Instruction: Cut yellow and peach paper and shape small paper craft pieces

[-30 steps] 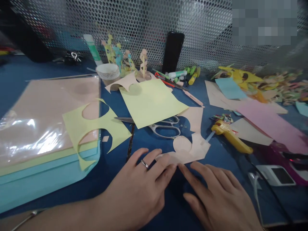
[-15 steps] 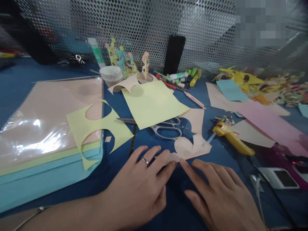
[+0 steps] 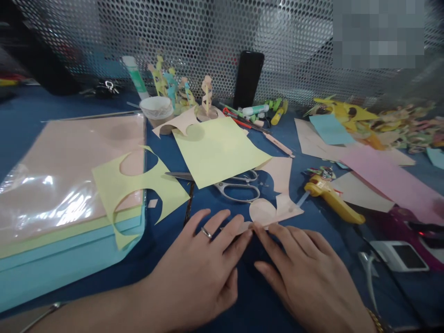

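Facing a perforated metal screen point(image 3: 208, 46) above a blue tabletop point(image 3: 249, 291), I have a plastic-sleeved stack of coloured card point(image 3: 52, 231) at left, under a yellow paper sheet point(image 3: 138, 182) cut in round arcs. Steel scissors point(image 3: 239, 192) lie just ahead. My ringed left hand point(image 3: 194, 263) and right hand point(image 3: 305, 268) curve inward, fingertips meeting at the lower tip of a peach paper cutout point(image 3: 277, 208); whether they grip or only press it, I cannot tell.

The left hand point(image 3: 192, 268) carries a plain silver ring point(image 3: 206, 233) and a thin silver bracelet point(image 3: 43, 317); the right hand point(image 3: 305, 273) carries a gold link band point(image 3: 375, 321).
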`<move>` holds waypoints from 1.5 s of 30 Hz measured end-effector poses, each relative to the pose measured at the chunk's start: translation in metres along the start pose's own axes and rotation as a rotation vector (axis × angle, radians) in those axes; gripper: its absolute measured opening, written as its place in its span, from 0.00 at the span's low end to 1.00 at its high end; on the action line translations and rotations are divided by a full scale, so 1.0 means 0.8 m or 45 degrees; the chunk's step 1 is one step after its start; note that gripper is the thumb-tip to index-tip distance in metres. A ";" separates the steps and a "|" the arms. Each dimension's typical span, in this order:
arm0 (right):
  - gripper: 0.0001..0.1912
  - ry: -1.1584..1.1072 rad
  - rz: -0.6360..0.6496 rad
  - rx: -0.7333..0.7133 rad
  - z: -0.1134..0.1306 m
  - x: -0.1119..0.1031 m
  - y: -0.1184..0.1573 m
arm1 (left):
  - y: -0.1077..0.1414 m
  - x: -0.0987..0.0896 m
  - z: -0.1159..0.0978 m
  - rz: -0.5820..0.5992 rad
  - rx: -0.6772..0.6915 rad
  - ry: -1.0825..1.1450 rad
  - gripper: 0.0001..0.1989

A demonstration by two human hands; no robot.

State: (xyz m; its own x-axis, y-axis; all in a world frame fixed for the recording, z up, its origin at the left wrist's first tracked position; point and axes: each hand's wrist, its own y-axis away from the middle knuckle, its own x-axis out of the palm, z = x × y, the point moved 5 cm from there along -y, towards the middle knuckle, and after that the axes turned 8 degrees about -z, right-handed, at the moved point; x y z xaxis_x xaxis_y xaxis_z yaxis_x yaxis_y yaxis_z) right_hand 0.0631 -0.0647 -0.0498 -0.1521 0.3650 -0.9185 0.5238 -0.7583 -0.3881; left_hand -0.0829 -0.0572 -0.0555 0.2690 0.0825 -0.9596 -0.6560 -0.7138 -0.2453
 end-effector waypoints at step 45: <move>0.22 -0.365 -0.102 -0.103 -0.004 -0.011 0.018 | 0.002 -0.003 -0.001 -0.079 0.078 0.166 0.14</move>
State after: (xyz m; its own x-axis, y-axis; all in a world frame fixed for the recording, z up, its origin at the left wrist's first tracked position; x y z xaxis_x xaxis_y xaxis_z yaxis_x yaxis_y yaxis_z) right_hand 0.0747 -0.0774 -0.0471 -0.4201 0.2459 -0.8735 0.5639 -0.6834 -0.4636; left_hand -0.0840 -0.0586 -0.0537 0.3970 0.0312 -0.9173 -0.6761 -0.6659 -0.3153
